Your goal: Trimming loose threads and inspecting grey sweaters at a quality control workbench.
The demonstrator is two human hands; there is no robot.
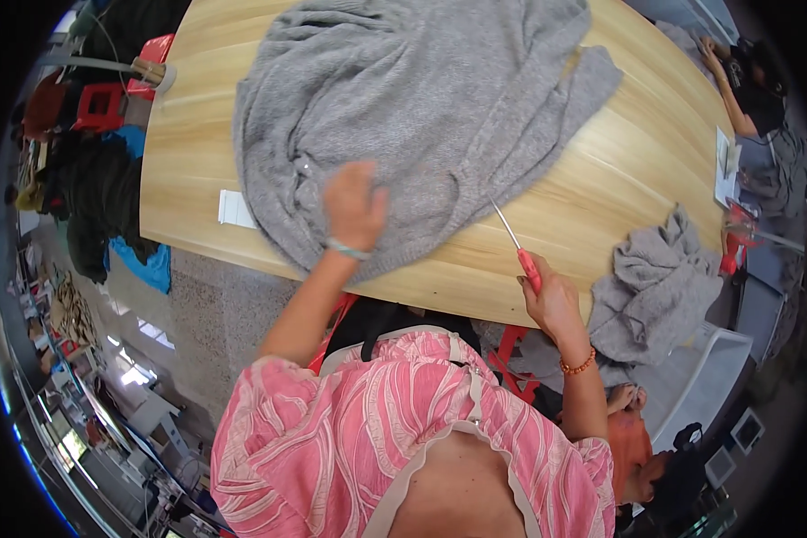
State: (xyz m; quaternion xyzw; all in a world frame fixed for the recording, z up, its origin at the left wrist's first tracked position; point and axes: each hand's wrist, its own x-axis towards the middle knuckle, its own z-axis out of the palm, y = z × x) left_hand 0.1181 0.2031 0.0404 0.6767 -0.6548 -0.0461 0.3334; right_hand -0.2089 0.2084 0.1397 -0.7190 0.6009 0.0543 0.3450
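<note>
A large grey knitted sweater lies spread over the wooden table. My left hand rests flat on its near part, fingers pressing the knit, a light band on the wrist. My right hand is at the table's near edge, closed on the red handle of a thin metal tool whose shaft points up-left toward the sweater's hem. A beaded bracelet sits on that wrist.
A second grey knit is bunched at the table's right edge. A small white label lies left of the sweater. Another person sits at the far right by some papers. Red stools and dark clothes stand at left.
</note>
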